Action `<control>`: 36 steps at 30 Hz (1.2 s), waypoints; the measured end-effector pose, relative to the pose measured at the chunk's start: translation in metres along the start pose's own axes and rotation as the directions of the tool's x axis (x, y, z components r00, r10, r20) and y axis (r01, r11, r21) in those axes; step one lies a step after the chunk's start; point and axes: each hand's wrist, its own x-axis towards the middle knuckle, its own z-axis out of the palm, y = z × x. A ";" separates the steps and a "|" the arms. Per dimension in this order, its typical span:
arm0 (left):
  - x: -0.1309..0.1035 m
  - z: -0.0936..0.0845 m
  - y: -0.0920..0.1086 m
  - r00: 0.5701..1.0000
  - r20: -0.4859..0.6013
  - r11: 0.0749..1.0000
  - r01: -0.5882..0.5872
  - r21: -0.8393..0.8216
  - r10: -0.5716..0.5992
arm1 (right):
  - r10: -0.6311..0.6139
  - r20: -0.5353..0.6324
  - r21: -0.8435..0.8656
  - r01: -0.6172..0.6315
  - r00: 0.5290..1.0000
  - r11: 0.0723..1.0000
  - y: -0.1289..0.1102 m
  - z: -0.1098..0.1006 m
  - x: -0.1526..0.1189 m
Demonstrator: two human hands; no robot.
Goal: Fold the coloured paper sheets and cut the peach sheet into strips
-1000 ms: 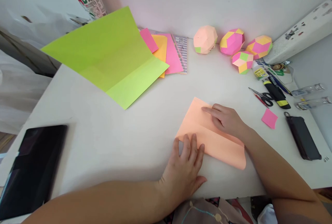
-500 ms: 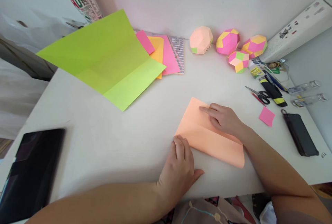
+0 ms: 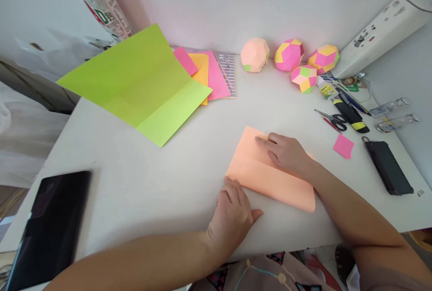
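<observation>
A peach sheet of paper (image 3: pixel 266 178) lies at a slant on the white table, its near part folded over toward the far side. My left hand (image 3: pixel 232 210) presses a fingertip on the paper's left corner, with the other fingers curled and the thumb held out to the right. Across the upper part of the sheet rests my right hand (image 3: pixel 286 151), its index finger stretched out along the paper and the other fingers bent under. Neither hand grips the sheet.
A large creased green sheet (image 3: pixel 141 84) lies at the back left, beside pink and orange papers (image 3: pixel 219 79). Paper polyhedra (image 3: pixel 255 55) stand along the wall. Scissors (image 3: pixel 337 121), a pink square (image 3: pixel 343 146) and a dark case (image 3: pixel 388 167) are at right; a black tablet (image 3: pixel 50 228) is at left.
The view has shifted slightly. Both hands keep nearly the same places on the peach paper, and its folded part looks a little flatter near the right end.
</observation>
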 end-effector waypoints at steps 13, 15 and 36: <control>0.001 0.005 -0.001 0.996 0.015 0.994 -0.090 0.057 0.089 | 0.029 0.077 -0.109 -0.021 0.997 0.994 0.002 0.005 -0.001; 0.001 0.006 -0.002 0.996 0.003 0.993 -0.093 0.068 0.093 | 0.017 0.068 -0.081 -0.011 0.998 0.997 0.003 0.006 -0.001; 0.005 0.000 -0.010 1.000 -0.020 0.999 -0.018 -0.034 0.017 | 0.012 0.068 -0.065 -0.007 0.998 0.998 0.003 0.006 0.000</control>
